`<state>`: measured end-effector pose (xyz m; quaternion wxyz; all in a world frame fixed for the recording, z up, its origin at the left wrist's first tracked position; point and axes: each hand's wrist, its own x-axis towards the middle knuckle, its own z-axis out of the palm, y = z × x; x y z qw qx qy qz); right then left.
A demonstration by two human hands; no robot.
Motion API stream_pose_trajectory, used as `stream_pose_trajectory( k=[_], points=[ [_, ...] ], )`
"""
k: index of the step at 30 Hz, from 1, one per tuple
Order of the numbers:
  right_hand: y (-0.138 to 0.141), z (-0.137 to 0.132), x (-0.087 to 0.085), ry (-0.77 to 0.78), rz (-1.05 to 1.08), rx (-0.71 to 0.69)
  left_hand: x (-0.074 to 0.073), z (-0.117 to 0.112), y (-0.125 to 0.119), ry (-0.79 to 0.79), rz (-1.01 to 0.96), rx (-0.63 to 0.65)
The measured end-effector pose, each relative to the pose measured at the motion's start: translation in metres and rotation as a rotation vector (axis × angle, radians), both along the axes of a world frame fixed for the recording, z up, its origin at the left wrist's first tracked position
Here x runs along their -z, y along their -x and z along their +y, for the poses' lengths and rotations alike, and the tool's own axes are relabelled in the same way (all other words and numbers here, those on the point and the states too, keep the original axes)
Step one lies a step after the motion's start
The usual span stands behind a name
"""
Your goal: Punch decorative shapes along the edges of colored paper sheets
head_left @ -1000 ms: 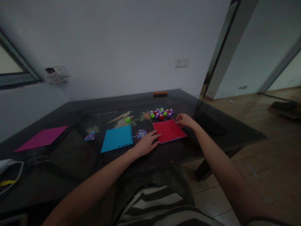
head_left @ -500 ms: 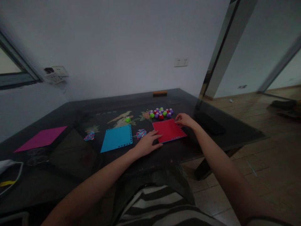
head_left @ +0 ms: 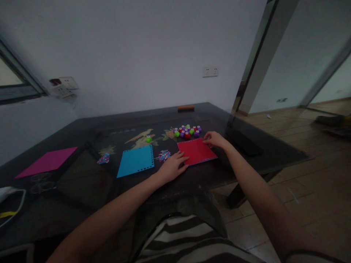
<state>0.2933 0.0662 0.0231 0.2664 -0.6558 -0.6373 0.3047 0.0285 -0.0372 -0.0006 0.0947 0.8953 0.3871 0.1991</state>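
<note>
A red sheet of paper (head_left: 196, 150) lies on the table in front of me, with small light and blue marks along its edges. My left hand (head_left: 173, 167) rests flat at its left edge, fingers stretched onto the paper. At the upper right edge, the fingertips of my right hand (head_left: 215, 140) are pinched together against the sheet; anything between them is too small to make out. Just left of my left fingers is a pile of tiny pink, blue and white bits (head_left: 164, 155). Beside it lies a blue sheet (head_left: 136, 160) with dark marks along its right and lower edges.
Behind the red sheet stand several small green, purple and red knobs (head_left: 187, 131), with one green knob (head_left: 148, 138) apart. Further left are another pile of bits (head_left: 104, 158) and a magenta sheet (head_left: 48, 162). A dark flat object (head_left: 244, 143) lies right of my right hand.
The view has shifted very slightly. Both hands stay in the same places on the red sheet.
</note>
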Motion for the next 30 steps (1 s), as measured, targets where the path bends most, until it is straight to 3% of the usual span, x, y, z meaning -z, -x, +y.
stream_pose_trajectory(
  k=[12, 19, 25, 30],
  points=[
    [-0.001, 0.000, 0.001, -0.043, -0.033, 0.005, -0.004, -0.001, 0.001, -0.003, -0.067, 0.003],
    [-0.002, 0.000, -0.006, -0.161, -0.074, 0.018, -0.026, -0.002, 0.012, -0.072, -0.169, 0.001],
    [0.006, -0.006, -0.017, -0.267, -0.060, -0.055, -0.049, 0.027, 0.063, -0.130, -0.214, -0.169],
    [0.036, -0.006, -0.029, -0.322, -0.053, -0.212, -0.043, 0.071, 0.128, -0.111, -0.181, -0.429]
  ],
)
